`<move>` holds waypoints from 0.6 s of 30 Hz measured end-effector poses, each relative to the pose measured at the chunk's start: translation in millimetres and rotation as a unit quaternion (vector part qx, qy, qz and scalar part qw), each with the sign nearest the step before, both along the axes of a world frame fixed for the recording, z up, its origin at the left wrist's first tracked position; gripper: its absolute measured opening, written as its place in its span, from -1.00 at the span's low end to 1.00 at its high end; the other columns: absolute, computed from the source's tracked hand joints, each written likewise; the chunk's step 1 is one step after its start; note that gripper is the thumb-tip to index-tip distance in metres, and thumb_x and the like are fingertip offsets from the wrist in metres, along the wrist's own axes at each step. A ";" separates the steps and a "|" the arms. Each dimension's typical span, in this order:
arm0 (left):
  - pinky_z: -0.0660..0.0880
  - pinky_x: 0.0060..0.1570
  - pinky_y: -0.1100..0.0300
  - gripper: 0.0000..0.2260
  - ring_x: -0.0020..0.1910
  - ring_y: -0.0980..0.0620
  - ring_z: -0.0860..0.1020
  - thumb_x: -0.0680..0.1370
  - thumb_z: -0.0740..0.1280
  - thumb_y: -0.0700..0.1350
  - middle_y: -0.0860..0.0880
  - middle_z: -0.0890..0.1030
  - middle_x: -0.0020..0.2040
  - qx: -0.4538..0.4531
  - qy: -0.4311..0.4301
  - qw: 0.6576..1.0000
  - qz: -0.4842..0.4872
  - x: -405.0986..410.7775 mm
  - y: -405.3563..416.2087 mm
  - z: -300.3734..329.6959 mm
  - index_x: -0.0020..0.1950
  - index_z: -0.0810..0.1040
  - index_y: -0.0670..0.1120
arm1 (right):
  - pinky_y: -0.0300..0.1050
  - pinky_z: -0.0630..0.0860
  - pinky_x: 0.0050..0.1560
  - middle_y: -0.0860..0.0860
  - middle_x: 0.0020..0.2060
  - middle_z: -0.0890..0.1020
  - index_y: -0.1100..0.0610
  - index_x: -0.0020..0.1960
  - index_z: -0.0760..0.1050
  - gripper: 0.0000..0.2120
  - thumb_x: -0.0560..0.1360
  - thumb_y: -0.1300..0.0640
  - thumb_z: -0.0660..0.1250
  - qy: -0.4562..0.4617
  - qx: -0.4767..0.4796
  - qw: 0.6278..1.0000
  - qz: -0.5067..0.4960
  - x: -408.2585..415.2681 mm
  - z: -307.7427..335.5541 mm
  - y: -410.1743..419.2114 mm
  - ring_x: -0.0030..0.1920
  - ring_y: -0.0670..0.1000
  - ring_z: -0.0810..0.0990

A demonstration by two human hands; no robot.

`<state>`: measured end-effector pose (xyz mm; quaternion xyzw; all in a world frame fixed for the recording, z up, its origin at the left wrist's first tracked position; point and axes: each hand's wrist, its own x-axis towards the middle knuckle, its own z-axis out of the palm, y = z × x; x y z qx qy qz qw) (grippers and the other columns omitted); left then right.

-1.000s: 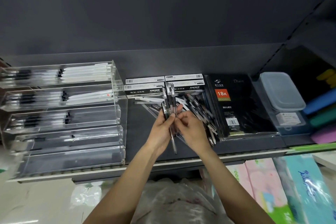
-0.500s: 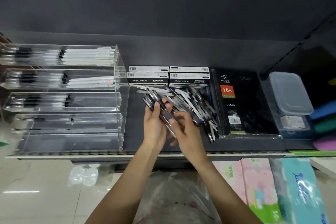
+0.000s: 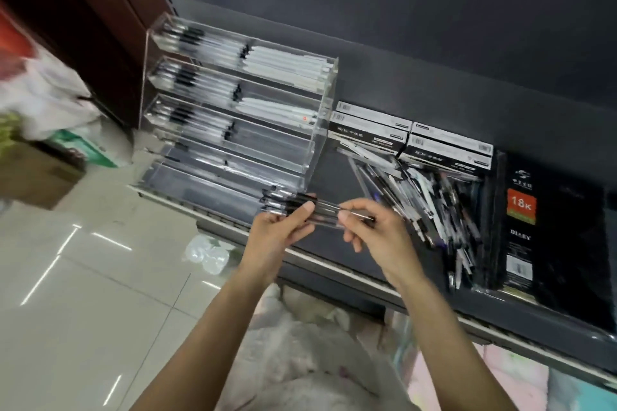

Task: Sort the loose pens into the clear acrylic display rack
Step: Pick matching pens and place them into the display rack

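While both hands gripped a bundle of pens by the rack's low front corner | left hand, right hand pinching ends | loose pile sat on shelf

Both hands around pen bundle; acrylic rack just beside.

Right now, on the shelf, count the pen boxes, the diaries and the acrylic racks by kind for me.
Pen boxes: 4, two stacks of two
Diaries: 1
Acrylic racks: 1
Total: 6
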<state>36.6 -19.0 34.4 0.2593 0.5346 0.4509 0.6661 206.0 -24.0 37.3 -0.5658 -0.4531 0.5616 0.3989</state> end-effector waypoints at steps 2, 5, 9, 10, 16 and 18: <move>0.55 -0.17 0.32 -0.91 -0.17 0.07 0.65 0.49 0.37 -0.19 -0.08 0.67 -0.21 -0.012 0.007 0.999 0.029 -24.4 -0.8 -0.6 -0.13 0.65 -0.20 | -0.16 0.46 -0.39 0.06 -0.42 0.61 0.04 -0.10 0.59 -0.96 0.48 0.17 0.38 -0.011 0.000 0.999 0.031 -23.5 -2.0 7.7 -0.47 -0.01 0.49; 0.57 -0.12 0.29 -0.92 -0.17 0.08 0.66 0.47 0.40 -0.18 -0.05 0.69 -0.21 -0.030 0.018 0.998 0.055 -65.0 3.6 -5.7 -0.17 0.65 -0.18 | -0.04 0.59 -0.23 0.01 -0.28 0.68 0.06 -0.08 0.61 -0.96 0.49 0.13 0.37 -0.049 -0.001 0.997 0.066 -61.9 -4.5 19.8 -0.32 0.00 0.64; 0.60 -0.07 0.25 -0.76 -0.34 0.16 0.62 0.50 0.37 -0.25 0.03 0.63 -0.40 -0.040 0.028 0.998 0.038 -120.2 20.1 -14.1 -0.37 0.64 -0.09 | -0.16 0.48 0.06 -0.12 -0.10 0.63 0.04 -0.07 0.65 -0.92 0.46 0.09 0.40 -0.244 0.123 0.957 0.102 -113.3 -13.7 40.7 -0.04 -0.15 0.56; 0.60 -0.06 0.25 -0.67 -0.39 0.19 0.59 0.51 0.36 -0.27 0.06 0.59 -0.47 -0.043 0.029 0.998 0.027 -134.6 26.9 -15.3 -0.46 0.61 -0.08 | -0.13 0.45 0.07 -0.10 -0.11 0.61 0.04 -0.07 0.66 -0.92 0.46 0.09 0.41 -0.273 0.142 0.946 0.100 -127.2 -15.5 46.0 -0.03 -0.10 0.55; 0.55 -0.18 0.33 -0.89 -0.07 0.15 0.66 0.49 0.37 -0.23 0.02 0.71 -0.10 -0.026 0.016 0.999 0.028 -222.7 76.1 -21.0 -0.01 0.64 -0.16 | -0.29 0.45 -0.13 -0.09 -0.16 0.60 0.05 0.00 0.66 -0.87 0.48 0.09 0.39 -0.311 0.174 0.934 -0.039 -194.1 -16.1 78.1 -0.16 -0.12 0.56; 0.55 -0.17 0.34 -0.87 -0.02 0.13 0.65 0.50 0.37 -0.23 0.00 0.70 -0.05 -0.030 0.011 0.999 0.034 -249.9 86.8 -23.3 0.02 0.64 -0.17 | -0.20 0.45 -0.16 -0.07 -0.16 0.62 0.05 -0.02 0.66 -0.88 0.46 0.10 0.41 -0.391 0.192 0.899 -0.034 -213.2 -18.8 90.9 -0.14 -0.06 0.54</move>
